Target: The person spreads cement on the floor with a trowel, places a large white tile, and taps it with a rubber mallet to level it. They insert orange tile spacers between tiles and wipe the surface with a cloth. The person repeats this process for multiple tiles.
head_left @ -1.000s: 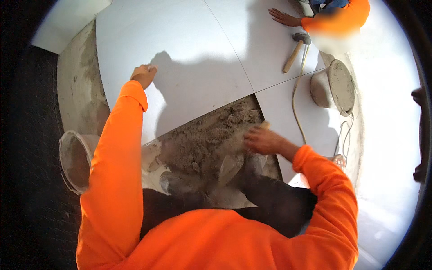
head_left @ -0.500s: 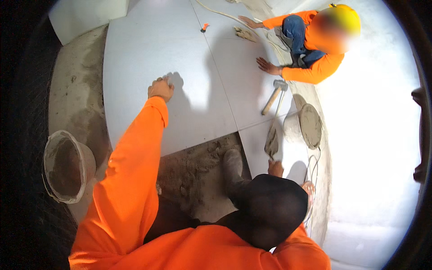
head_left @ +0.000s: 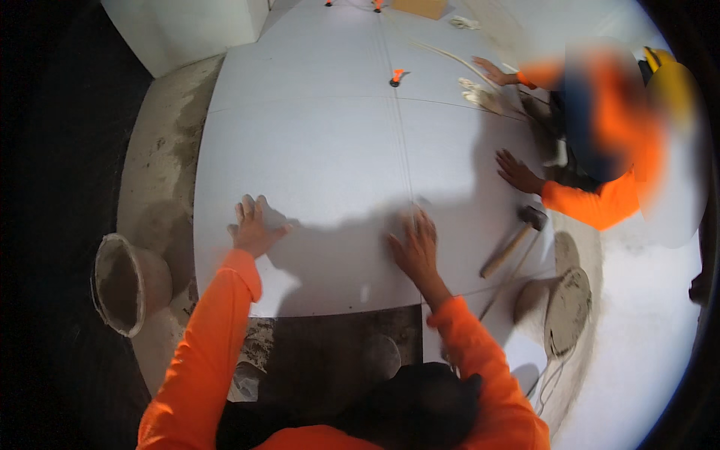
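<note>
Both palms now flat, fingers spread, on the white tile (head_left: 322,172): left hand (head_left: 251,229), right hand (head_left: 415,247), nothing gripped. Right hand was over the mortar a second ago; tile seems seated now. Hammer (head_left: 514,241) lies right of the right hand.

White tiled floor (head_left: 322,150) bears hammer (head_left: 516,238), bucket (head_left: 124,283), mortar pan (head_left: 566,311).

Two of the person's own hands lie flat on the white tiles: the left hand (head_left: 253,229); the right hand (head_left: 415,247); two hands of a co-worker, one (head_left: 517,172) near the hammer, one (head_left: 491,71) farther off; one hammer (head_left: 514,241); one bucket (head_left: 124,283); one round mortar pan (head_left: 566,311); three orange tile clips in view, one (head_left: 396,76) at a joint.
</note>
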`<action>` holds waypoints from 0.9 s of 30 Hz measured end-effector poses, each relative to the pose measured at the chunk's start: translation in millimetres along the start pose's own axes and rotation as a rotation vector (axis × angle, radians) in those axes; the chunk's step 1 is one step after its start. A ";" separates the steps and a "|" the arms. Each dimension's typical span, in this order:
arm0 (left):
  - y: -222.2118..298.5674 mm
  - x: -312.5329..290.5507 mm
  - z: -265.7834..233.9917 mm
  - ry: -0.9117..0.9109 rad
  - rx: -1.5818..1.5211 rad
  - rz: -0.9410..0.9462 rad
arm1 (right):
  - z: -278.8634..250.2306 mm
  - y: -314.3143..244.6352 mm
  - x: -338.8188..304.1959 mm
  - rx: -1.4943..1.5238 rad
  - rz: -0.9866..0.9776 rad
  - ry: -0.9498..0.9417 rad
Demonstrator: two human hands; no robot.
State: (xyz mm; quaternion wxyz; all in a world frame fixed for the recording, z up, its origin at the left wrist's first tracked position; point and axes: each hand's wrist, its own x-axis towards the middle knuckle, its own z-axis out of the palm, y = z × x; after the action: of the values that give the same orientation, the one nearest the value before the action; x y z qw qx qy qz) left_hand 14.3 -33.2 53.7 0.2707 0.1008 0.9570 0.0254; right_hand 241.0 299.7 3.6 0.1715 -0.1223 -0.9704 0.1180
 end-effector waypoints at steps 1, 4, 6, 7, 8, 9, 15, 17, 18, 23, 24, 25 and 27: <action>7.3 -3.8 1.6 -0.040 -0.007 -0.029 | 27.6 0.8 48.7 -0.010 -0.068 -0.022; 17.7 -4.7 0.8 -0.048 0.036 -0.093 | 96.4 -5.7 180.1 -0.022 -0.027 -0.259; 18.0 -0.5 -1.3 -0.076 0.013 -0.091 | 122.1 -3.6 252.8 -0.088 0.019 -0.273; 18.0 1.6 -1.9 -0.093 0.013 -0.097 | 131.1 -2.0 283.6 -0.147 0.043 -0.266; 17.6 3.5 -2.2 -0.098 0.017 -0.103 | 138.9 -0.8 309.3 -0.112 0.097 -0.273; 17.4 4.6 -2.2 -0.111 0.018 -0.109 | 144.9 1.0 328.9 -0.093 0.086 -0.231; 16.3 7.6 -0.5 -0.114 0.005 -0.084 | 174.5 -29.7 361.0 -0.107 0.161 -0.214; 15.2 9.6 0.2 -0.113 0.022 -0.088 | 186.5 -71.8 359.2 -0.138 0.107 -0.230; 14.1 9.6 0.9 -0.105 0.005 -0.087 | 194.8 -100.3 359.9 -0.116 0.026 -0.225; 7.6 9.9 8.1 -0.057 -0.058 -0.081 | 247.9 -261.5 372.0 0.023 -0.285 -0.247; 6.6 8.8 10.3 -0.064 -0.066 -0.077 | 258.6 -287.7 377.0 0.036 -0.308 -0.234; 5.6 8.7 12.1 -0.046 -0.082 -0.074 | 267.7 -309.3 384.4 0.069 -0.341 -0.209; 4.6 7.9 16.1 -0.020 -0.085 -0.073 | 281.4 -344.8 396.5 0.080 -0.377 -0.261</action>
State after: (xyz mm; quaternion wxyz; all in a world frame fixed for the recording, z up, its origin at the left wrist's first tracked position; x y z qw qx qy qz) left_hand 16.9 -27.1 36.4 0.2850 0.0546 0.9554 0.0552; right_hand -290.0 32.3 -39.5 0.0684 0.0845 -0.9846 0.1372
